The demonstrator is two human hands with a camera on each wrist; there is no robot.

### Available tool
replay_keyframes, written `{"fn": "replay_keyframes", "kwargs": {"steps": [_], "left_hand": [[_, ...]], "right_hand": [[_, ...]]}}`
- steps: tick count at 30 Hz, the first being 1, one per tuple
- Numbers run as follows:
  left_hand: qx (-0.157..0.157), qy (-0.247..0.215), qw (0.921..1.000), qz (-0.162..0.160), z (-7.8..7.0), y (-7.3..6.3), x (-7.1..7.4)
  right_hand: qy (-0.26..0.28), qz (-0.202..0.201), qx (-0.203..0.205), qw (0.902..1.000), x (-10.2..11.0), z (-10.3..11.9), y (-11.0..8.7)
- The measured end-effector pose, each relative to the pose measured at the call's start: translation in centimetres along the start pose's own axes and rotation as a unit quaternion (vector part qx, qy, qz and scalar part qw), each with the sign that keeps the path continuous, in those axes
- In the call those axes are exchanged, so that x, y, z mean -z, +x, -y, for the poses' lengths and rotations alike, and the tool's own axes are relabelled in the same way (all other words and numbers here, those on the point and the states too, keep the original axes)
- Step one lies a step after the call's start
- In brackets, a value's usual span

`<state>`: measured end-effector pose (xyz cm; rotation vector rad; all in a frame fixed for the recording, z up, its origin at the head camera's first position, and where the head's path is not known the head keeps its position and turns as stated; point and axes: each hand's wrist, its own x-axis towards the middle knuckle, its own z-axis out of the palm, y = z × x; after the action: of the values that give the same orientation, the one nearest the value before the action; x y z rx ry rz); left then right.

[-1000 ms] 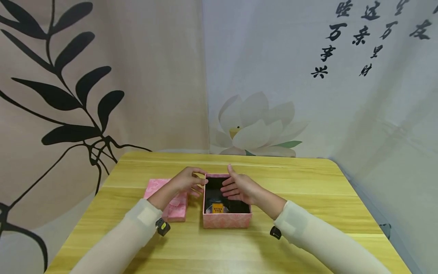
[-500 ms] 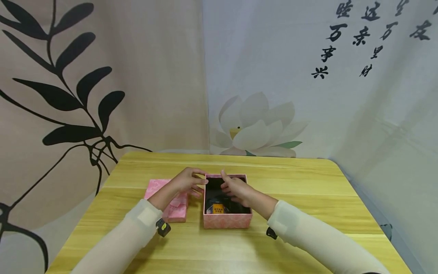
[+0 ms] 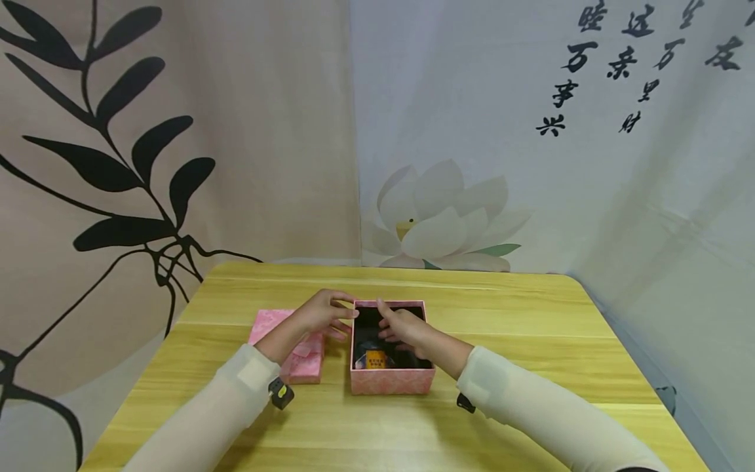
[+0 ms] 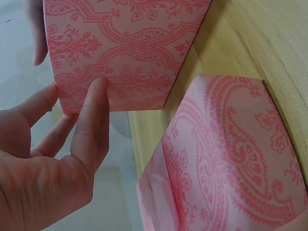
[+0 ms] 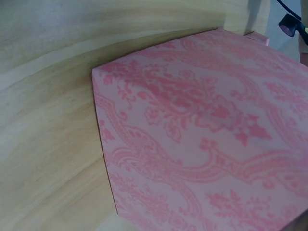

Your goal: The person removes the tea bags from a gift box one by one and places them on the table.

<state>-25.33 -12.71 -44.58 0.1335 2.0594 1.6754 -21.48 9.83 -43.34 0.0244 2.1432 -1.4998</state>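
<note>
A pink patterned box with a dark inside stands uncovered on the table. In it, near the front left, lies a dark rounded item with an orange label. My left hand is at the box's left side, fingers spread. In the left wrist view, a fingertip rests against the box's patterned wall. My right hand reaches over the right rim into the box, thumb up and fingers pointing inward; its lower fingers are partly hidden against the dark inside. The right wrist view shows mostly the box's outer wall.
A pink lid with a bow lies left of the box, partly under my left forearm in the head view. The wooden table reaches to a printed cloth backdrop behind and at the sides.
My right hand has moved left and down into the box, its fingers now lower and deeper inside. The left hand, the box and the lid stay put.
</note>
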Motion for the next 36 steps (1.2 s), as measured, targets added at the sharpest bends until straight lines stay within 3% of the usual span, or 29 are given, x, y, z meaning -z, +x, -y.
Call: {"fn": "replay_keyframes", "kwargs": {"steps": [7, 11, 16, 24, 36], "left_hand": [[0.002, 0.005, 1.0000, 0.002, -0.03, -0.12, 0.13], [0.002, 0.005, 1.0000, 0.001, -0.12, -0.15, 0.12], [0.003, 0.003, 1.0000, 0.000, -0.03, 0.00, 0.05], [0.017, -0.004, 0.9998, -0.004, -0.04, -0.08, -0.21], [0.021, 0.002, 0.9998, -0.006, -0.15, -0.10, -0.45]], "right_hand": [[-0.044, 0.007, 0.037, 0.9983, -0.04, -0.11, 0.17], [-0.099, 0.015, 0.076, 0.9920, -0.09, -0.44, 0.24], [-0.129, 0.017, 0.102, 0.9862, -0.24, -0.74, 0.33], [-0.149, 0.009, 0.115, 0.9820, -0.06, -0.75, 0.62], [-0.117, 0.002, 0.089, 0.9891, 0.49, 0.10, 0.52]]}}
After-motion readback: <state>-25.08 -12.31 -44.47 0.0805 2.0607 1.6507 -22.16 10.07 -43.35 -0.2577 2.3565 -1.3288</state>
